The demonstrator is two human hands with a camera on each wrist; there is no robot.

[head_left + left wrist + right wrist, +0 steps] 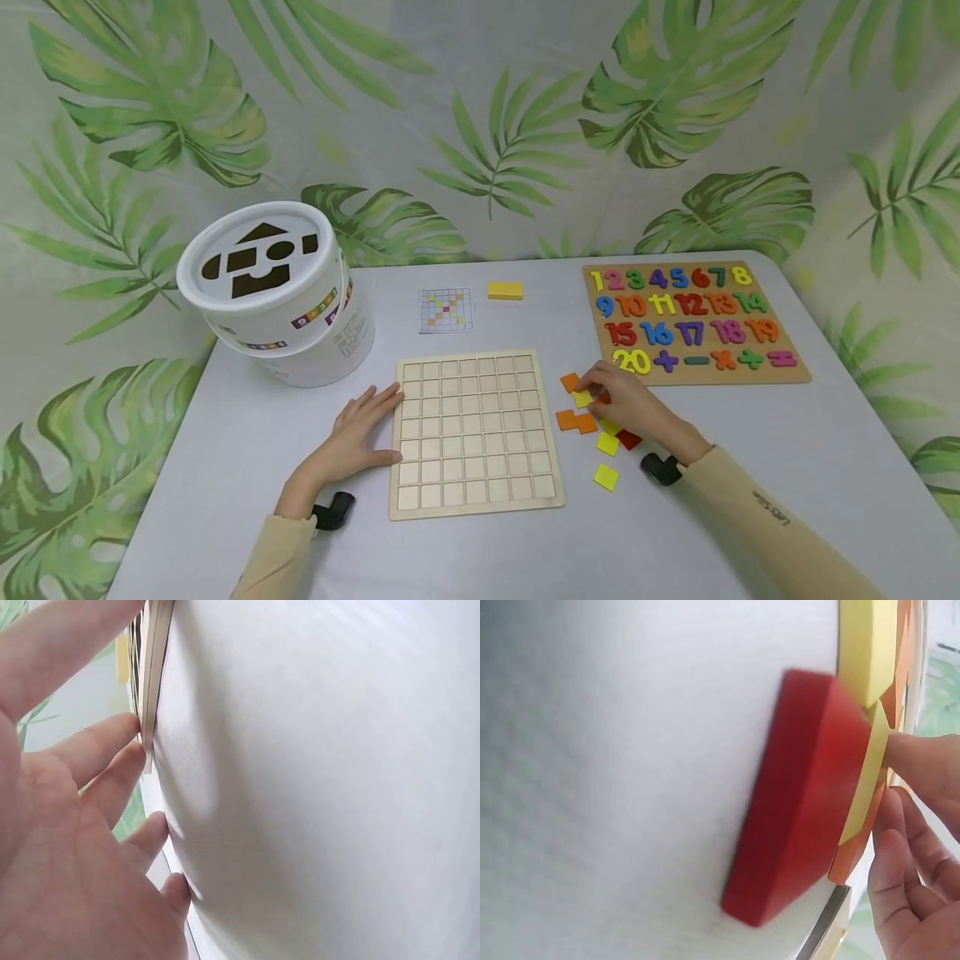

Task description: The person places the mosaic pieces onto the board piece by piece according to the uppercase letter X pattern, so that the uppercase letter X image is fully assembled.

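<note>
A square wooden grid board [474, 429] lies in the middle of the table. At its left edge my left hand [354, 437] rests with spread fingers; the left wrist view shows fingertips [132, 727] touching the board's side. My right hand [633, 402] reaches into a loose pile of square tiles right of the board. Its thumb and index finger pinch a yellow tile [582, 399]. Around it lie orange tiles [567, 420], more yellow tiles [606, 477] and a red tile [630, 439]. The red tile looms large in the right wrist view, partly hiding the fingertips.
Behind the board are a small pattern card [446, 310] and a yellow block [505, 290]. A white lidded bucket [330, 333] stands at the back left. At the back right, a number puzzle board [693, 325] lies just beyond my right hand.
</note>
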